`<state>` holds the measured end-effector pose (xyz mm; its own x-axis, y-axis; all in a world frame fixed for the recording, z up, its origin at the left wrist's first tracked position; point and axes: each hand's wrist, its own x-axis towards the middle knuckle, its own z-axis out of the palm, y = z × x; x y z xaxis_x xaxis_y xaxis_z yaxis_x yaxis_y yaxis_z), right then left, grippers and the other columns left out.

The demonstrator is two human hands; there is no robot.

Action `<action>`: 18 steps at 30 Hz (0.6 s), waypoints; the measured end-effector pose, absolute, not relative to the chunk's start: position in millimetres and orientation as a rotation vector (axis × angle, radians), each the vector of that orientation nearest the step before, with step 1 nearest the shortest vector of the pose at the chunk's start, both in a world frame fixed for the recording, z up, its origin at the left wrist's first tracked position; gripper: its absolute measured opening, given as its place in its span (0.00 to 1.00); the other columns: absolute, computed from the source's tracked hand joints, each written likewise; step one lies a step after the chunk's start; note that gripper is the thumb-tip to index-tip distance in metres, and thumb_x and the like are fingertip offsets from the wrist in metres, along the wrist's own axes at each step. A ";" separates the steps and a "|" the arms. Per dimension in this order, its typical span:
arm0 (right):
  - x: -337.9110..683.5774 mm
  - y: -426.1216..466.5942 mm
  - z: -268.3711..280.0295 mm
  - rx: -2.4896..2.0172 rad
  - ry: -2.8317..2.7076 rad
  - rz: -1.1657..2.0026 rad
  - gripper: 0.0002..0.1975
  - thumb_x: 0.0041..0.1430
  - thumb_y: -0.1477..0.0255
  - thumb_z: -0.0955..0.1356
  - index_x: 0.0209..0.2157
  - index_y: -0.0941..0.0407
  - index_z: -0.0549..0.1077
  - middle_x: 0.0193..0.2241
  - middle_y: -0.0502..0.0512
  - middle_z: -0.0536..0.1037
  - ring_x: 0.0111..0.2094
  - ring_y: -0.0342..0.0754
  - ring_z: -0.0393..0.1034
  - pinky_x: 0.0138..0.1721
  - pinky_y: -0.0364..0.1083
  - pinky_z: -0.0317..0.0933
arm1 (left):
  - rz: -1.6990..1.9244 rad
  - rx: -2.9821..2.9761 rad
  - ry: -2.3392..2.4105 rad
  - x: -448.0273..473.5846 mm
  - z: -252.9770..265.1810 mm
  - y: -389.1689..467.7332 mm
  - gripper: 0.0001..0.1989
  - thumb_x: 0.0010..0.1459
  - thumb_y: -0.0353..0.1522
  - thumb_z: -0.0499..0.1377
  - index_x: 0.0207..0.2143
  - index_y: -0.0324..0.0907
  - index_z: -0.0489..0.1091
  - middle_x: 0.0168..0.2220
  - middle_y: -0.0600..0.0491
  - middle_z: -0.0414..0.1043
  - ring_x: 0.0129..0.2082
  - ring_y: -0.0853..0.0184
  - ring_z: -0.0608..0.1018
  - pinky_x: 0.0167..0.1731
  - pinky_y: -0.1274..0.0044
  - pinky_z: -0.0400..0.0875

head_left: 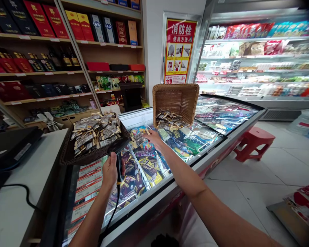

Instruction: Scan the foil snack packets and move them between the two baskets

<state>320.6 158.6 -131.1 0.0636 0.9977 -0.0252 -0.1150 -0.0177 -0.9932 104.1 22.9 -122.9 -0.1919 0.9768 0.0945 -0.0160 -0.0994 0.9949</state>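
Note:
My left hand [110, 171] is closed round the handle of a black barcode scanner [120, 171], whose cord hangs down toward me. Between the fingers of my right hand [153, 138] is a small snack packet [138, 140], held just above the freezer's glass top. To the left, a dark woven basket [67, 151] is heaped with similar small packets [98, 132]. A light brown wicker basket [176, 91] lies tipped beyond my right hand, its opening facing me, with several packets [170, 118] inside near its lower edge.
Under both baskets runs a glass-topped chest freezer [190, 175] full of bagged goods. A white counter [38, 171] with a black device [15, 145] stands left. A red stool [256, 142] is on the floor to the right. Shelves and a refrigerated display [247, 72] line the back.

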 end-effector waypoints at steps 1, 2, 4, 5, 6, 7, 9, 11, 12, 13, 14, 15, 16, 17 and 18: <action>320.8 158.3 -130.2 -1.175 -1.025 1.224 0.20 0.48 0.58 0.82 0.33 0.53 0.74 0.22 0.43 0.69 0.24 0.42 0.62 0.26 0.42 0.53 | 1.440 1.162 1.281 104.0 -123.4 23.3 0.34 0.55 0.68 0.61 0.30 0.47 0.67 0.18 0.54 0.72 0.19 0.60 0.79 0.14 0.73 0.68; 321.2 158.1 -129.5 -1.177 -0.990 1.221 0.21 0.51 0.55 0.81 0.33 0.53 0.73 0.20 0.41 0.65 0.22 0.41 0.59 0.24 0.42 0.50 | 1.441 1.163 1.279 103.4 -124.1 23.8 0.34 0.56 0.68 0.60 0.30 0.47 0.67 0.19 0.53 0.73 0.19 0.60 0.79 0.14 0.73 0.68; 322.0 157.9 -128.8 -1.182 -0.940 1.220 0.23 0.55 0.49 0.79 0.31 0.51 0.71 0.18 0.39 0.57 0.20 0.41 0.56 0.23 0.43 0.45 | 1.408 1.180 1.275 100.9 -125.7 24.6 0.33 0.58 0.67 0.59 0.30 0.47 0.68 0.19 0.53 0.73 0.19 0.60 0.78 0.14 0.73 0.68; 322.2 157.8 -128.6 -1.183 -0.927 1.222 0.25 0.56 0.46 0.77 0.31 0.51 0.71 0.17 0.39 0.55 0.19 0.41 0.55 0.22 0.43 0.44 | 1.381 1.193 1.274 99.4 -126.2 24.9 0.33 0.59 0.67 0.59 0.30 0.46 0.68 0.19 0.53 0.73 0.18 0.60 0.78 0.14 0.73 0.68; 322.4 157.6 -128.3 -1.184 -0.922 1.223 0.26 0.57 0.44 0.77 0.31 0.51 0.70 0.17 0.39 0.53 0.19 0.42 0.55 0.22 0.43 0.43 | 1.353 1.207 1.270 97.9 -126.6 25.0 0.32 0.60 0.66 0.59 0.30 0.46 0.69 0.18 0.53 0.72 0.18 0.60 0.78 0.14 0.73 0.68; 322.5 157.4 -127.9 -1.185 -0.920 1.223 0.26 0.57 0.43 0.76 0.31 0.51 0.70 0.17 0.39 0.52 0.19 0.42 0.55 0.22 0.43 0.42 | 1.326 1.219 1.263 96.6 -126.8 25.0 0.32 0.60 0.66 0.59 0.30 0.46 0.69 0.18 0.53 0.72 0.18 0.60 0.78 0.14 0.74 0.67; 322.5 156.4 -126.7 -1.185 -0.923 1.222 0.26 0.57 0.42 0.76 0.31 0.51 0.71 0.17 0.39 0.52 0.19 0.42 0.54 0.22 0.43 0.41 | 1.292 1.237 1.244 95.0 -127.3 25.2 0.33 0.59 0.66 0.59 0.30 0.46 0.69 0.17 0.53 0.71 0.17 0.61 0.77 0.14 0.74 0.67; 322.5 155.2 -125.2 -1.188 -0.918 1.221 0.25 0.57 0.44 0.76 0.32 0.51 0.72 0.17 0.38 0.52 0.19 0.41 0.53 0.22 0.44 0.42 | 1.265 1.258 1.227 94.9 -128.9 25.9 0.34 0.59 0.67 0.60 0.29 0.45 0.69 0.17 0.53 0.70 0.16 0.63 0.76 0.14 0.75 0.66; 322.5 154.7 -124.4 -1.193 -0.913 1.225 0.25 0.57 0.45 0.77 0.33 0.52 0.73 0.17 0.38 0.52 0.19 0.41 0.53 0.22 0.44 0.42 | 1.256 1.269 1.223 95.3 -130.3 26.6 0.34 0.58 0.67 0.60 0.29 0.45 0.69 0.17 0.53 0.70 0.16 0.64 0.75 0.14 0.76 0.66; 322.6 154.2 -123.8 -1.197 -0.908 1.230 0.24 0.58 0.46 0.77 0.34 0.52 0.74 0.17 0.39 0.53 0.19 0.42 0.53 0.22 0.44 0.42 | 1.248 1.281 1.220 95.8 -132.0 27.4 0.35 0.58 0.68 0.60 0.28 0.45 0.69 0.16 0.54 0.69 0.15 0.65 0.74 0.13 0.76 0.65; 322.7 153.8 -123.3 -1.203 -0.903 1.234 0.23 0.58 0.47 0.77 0.35 0.52 0.75 0.17 0.39 0.53 0.19 0.42 0.53 0.22 0.44 0.43 | 1.240 1.293 1.217 96.4 -134.0 28.3 0.35 0.57 0.68 0.60 0.28 0.45 0.69 0.16 0.54 0.69 0.14 0.66 0.72 0.13 0.76 0.64; 322.8 153.5 -123.1 -1.207 -0.901 1.236 0.22 0.59 0.47 0.77 0.36 0.52 0.76 0.17 0.39 0.54 0.19 0.42 0.52 0.22 0.44 0.43 | 1.228 1.306 1.215 96.9 -135.9 29.1 0.36 0.57 0.68 0.59 0.28 0.45 0.69 0.15 0.54 0.68 0.13 0.66 0.71 0.12 0.76 0.63; 322.9 153.5 -123.1 -1.207 -0.904 1.236 0.22 0.60 0.48 0.76 0.36 0.52 0.76 0.16 0.39 0.54 0.19 0.42 0.52 0.23 0.44 0.44 | 1.214 1.318 1.214 97.3 -137.7 29.8 0.36 0.57 0.69 0.59 0.28 0.45 0.69 0.15 0.54 0.67 0.12 0.67 0.70 0.12 0.77 0.62; 322.9 153.5 -123.4 -1.204 -0.909 1.233 0.21 0.61 0.49 0.76 0.36 0.52 0.76 0.16 0.39 0.54 0.19 0.42 0.52 0.23 0.44 0.44 | 1.197 1.331 1.215 97.5 -139.2 30.2 0.35 0.57 0.68 0.58 0.28 0.45 0.69 0.14 0.55 0.67 0.12 0.66 0.70 0.11 0.76 0.62; 322.8 153.8 -123.8 -1.199 -0.918 1.227 0.20 0.62 0.50 0.76 0.35 0.52 0.76 0.16 0.40 0.54 0.19 0.42 0.52 0.23 0.44 0.45 | 1.178 1.344 1.216 97.6 -140.3 30.3 0.35 0.58 0.68 0.58 0.28 0.45 0.69 0.14 0.55 0.66 0.12 0.66 0.70 0.12 0.76 0.62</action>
<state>322.8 153.8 -123.8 0.1525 0.9840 -0.0920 -0.1893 -0.0623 -0.9799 97.6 30.3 -140.3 0.0454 0.9971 0.0604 0.0920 -0.0643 0.9937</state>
